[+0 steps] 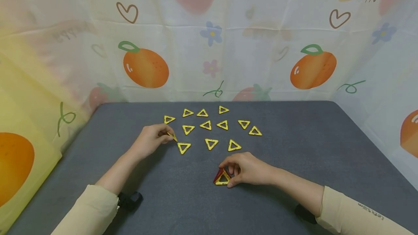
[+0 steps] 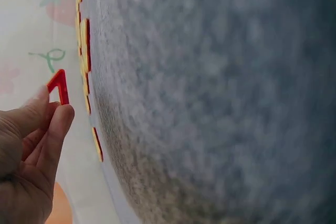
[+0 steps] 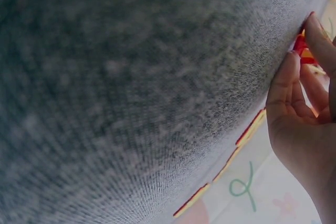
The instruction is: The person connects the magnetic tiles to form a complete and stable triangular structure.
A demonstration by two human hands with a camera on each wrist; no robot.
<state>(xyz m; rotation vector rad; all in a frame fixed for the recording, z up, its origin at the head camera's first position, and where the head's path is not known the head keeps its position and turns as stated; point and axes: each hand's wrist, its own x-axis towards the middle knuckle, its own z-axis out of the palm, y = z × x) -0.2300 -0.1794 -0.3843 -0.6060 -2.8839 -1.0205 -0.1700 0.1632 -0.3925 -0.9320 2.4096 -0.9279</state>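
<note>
Between thumb and fingers my left hand pinches a hollow triangular tile, raised and seen nearly edge-on in the head view. Its red side shows in the left wrist view. Just to its right lies a loose yellow triangular tile. Nearer the front, my right hand grips a small tilted structure of triangular tiles, with yellow and red faces, standing on the table. The fingers cover its right side. In the right wrist view only a red and yellow bit of the structure shows between the fingertips.
Several more yellow triangular tiles lie flat and scattered across the dark grey table, mostly beyond the hands. Two of them, a middle tile and a right tile, lie just behind the right hand. A printed cloth hangs behind the table.
</note>
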